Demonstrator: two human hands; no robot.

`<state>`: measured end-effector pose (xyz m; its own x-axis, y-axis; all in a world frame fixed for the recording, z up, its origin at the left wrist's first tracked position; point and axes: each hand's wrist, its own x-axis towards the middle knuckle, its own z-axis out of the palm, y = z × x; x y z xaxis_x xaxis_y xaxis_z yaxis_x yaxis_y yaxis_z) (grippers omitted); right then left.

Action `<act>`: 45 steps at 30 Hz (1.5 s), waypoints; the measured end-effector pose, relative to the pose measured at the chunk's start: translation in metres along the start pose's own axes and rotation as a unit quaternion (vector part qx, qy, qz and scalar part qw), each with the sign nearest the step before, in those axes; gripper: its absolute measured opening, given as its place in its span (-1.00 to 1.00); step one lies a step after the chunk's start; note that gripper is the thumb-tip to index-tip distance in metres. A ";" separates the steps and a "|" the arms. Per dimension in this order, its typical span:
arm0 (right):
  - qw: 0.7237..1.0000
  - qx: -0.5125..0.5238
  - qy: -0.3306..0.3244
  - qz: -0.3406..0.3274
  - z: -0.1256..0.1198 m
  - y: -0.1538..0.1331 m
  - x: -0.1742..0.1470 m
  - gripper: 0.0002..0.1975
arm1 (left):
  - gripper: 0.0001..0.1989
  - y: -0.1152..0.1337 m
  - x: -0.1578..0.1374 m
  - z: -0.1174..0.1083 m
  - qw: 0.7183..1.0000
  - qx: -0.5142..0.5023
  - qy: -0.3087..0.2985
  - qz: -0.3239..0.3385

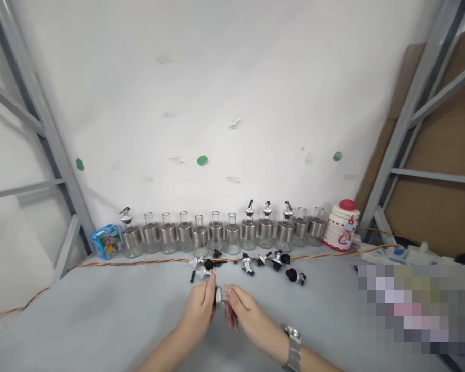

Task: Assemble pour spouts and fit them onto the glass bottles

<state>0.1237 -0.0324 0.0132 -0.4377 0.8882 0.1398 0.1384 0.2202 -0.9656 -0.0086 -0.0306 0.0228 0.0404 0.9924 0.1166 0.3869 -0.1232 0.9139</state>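
My left hand (pixel 200 304) and my right hand (pixel 243 311) meet above the grey table, at its middle. Between them is a silver-and-black bottle pourer (pixel 220 295), gripped by the fingers of both. Its far side is hidden by my left fingers. Just beyond my hands lie several loose pourers, among them a silver one (pixel 248 265) and one with a black stopper (pixel 293 275). Behind these stands a row of glass bottles with metal sleeves, such as an open-necked bottle (pixel 199 236). The leftmost bottle (pixel 131 238) and 3 right of centre carry pourers.
A blue picture box (pixel 107 242) stands left of the bottles, and a white-and-red jar (pixel 341 227) stands right of them. Twisted red-and-yellow wire (pixel 147 262) crosses the grey tabletop (pixel 101 310). White power strips (pixel 403 253) lie at right, beside a blurred-out patch. Grey metal posts flank both sides.
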 end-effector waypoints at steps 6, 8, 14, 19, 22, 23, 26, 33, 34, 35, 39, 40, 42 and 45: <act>0.994 -0.045 0.095 0.003 0.011 0.016 0.000 -0.58 | -0.58 -0.011 -0.004 0.009 0.965 0.185 0.102 0.158; 0.994 -0.030 0.104 0.007 0.014 0.020 0.000 -0.58 | -0.59 -0.013 -0.004 0.008 0.931 0.250 0.127 0.235; 0.997 0.040 0.047 0.036 0.007 0.012 0.006 -0.46 | -0.58 -0.013 0.005 -0.001 0.859 0.332 0.113 0.372; 0.993 0.084 -0.006 0.086 -0.008 0.002 0.016 -0.44 | -0.64 -0.005 0.016 -0.017 0.886 0.338 0.096 0.302; 0.990 0.081 0.036 0.113 -0.017 0.010 0.023 -0.40 | -0.68 -0.008 0.026 -0.032 0.934 0.276 0.153 0.168; 0.990 0.072 0.051 0.112 -0.019 0.015 0.025 -0.40 | -0.69 -0.011 0.030 -0.037 0.940 0.253 0.176 0.147; 0.993 0.012 0.092 0.076 -0.027 0.029 0.030 -0.42 | -0.75 -0.021 0.041 -0.044 0.939 0.226 0.214 0.144; 0.990 -0.056 0.119 0.041 -0.033 0.036 0.032 -0.60 | -0.64 -0.017 0.030 -0.025 0.943 0.228 0.053 0.238; 0.991 -0.062 0.117 0.037 -0.033 0.034 0.031 -0.62 | -0.56 -0.015 0.026 -0.022 0.942 0.230 0.009 0.243; 0.990 -0.069 0.116 0.029 -0.032 0.031 0.030 -0.65 | -0.47 -0.013 0.023 -0.019 0.940 0.235 -0.026 0.247; 0.991 -0.093 0.093 -0.006 -0.025 0.019 0.023 -0.74 | -0.41 -0.014 0.019 -0.014 0.933 0.244 -0.064 0.257; 0.991 -0.103 0.081 -0.015 -0.024 0.016 0.020 -0.74 | -0.45 -0.016 0.019 -0.013 0.934 0.242 -0.056 0.255; 0.987 -0.144 0.067 -0.036 -0.025 0.010 0.017 -0.70 | -0.55 -0.020 0.021 -0.013 0.939 0.239 -0.033 0.247; 0.948 -0.276 0.122 -0.101 -0.034 0.005 0.021 -0.72 | -0.63 -0.022 0.025 -0.015 0.955 0.209 0.024 0.210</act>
<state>0.1458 0.0015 0.0185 -0.2959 0.8570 0.4220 0.5469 0.5141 -0.6607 -0.0303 -0.0035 0.0115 0.2352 0.8531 0.4658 0.6800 -0.4868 0.5483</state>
